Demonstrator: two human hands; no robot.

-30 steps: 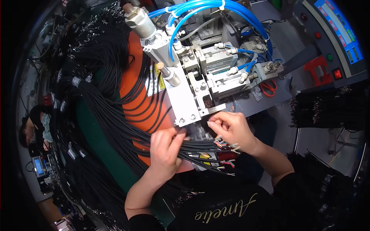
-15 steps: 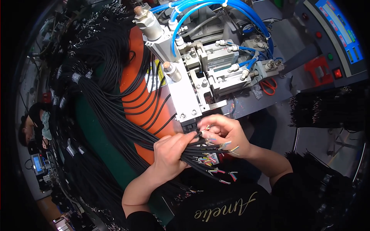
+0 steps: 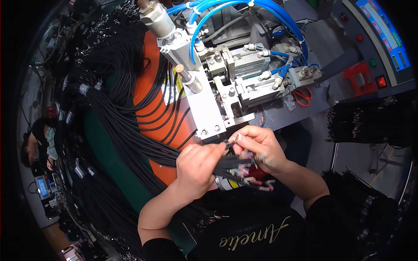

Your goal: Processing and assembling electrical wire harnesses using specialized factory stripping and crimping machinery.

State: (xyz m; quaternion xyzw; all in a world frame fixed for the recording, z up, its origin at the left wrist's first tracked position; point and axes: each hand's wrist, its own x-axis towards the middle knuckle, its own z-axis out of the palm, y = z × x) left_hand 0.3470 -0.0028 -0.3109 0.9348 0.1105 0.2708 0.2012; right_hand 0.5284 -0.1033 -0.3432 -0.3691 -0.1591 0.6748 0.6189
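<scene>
Multicoloured wire ends (image 3: 263, 188) of slim black cables (image 3: 228, 165) swung up vs. earlier. L hand (image 3: 196, 167) closed round cables nr silvery metal machine (image 3: 204, 111), prob. to steady tips; R hand (image 3: 263, 150) thumb/finger pinched, contents unclear.

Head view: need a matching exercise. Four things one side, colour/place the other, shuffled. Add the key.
Things:
1. Hoses
2. Cables
3. Screen
4. Lit button

Colour and place:
A. Black, bunched in the left hand's grip
B. Red, near the right edge
C. Blue, arching over the machine
D. Mostly blue, in the upper right corner

Pairs: 1-C, 2-A, 3-D, 4-B
</scene>
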